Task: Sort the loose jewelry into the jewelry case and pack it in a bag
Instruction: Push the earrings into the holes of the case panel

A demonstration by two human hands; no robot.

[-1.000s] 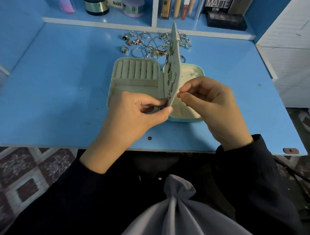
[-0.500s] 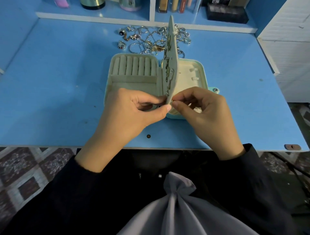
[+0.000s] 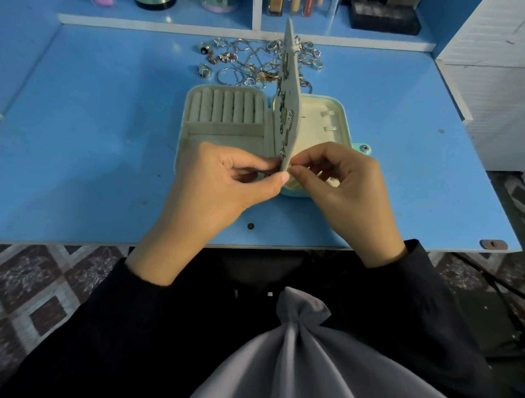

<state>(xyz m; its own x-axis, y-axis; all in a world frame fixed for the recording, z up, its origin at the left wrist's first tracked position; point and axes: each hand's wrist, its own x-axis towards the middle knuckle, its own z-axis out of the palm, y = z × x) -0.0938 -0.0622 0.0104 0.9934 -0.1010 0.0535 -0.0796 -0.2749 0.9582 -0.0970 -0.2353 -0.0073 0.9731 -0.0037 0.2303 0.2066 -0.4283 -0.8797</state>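
A: What lies behind the blue tabletop (image 3: 85,142)?
B: A shelf (image 3: 199,20) split by a white divider (image 3: 256,14): dark jar (image 3: 154,3) to its left, slim tubes (image 3: 292,5) and a black box (image 3: 385,21) to its right.
A: And at the margins?
B: White panelled cabinet (image 3: 494,85), right; patterned floor tiles (image 3: 42,298), below; brown tab (image 3: 493,243) at the tabletop's front right corner.

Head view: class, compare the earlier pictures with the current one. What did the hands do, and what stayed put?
The right hand moved down to the lower corner of the earring panel, pinching there opposite the left hand. The left hand still pinches that corner; the panel stays upright in the open jewelry case, loose jewelry untouched behind.
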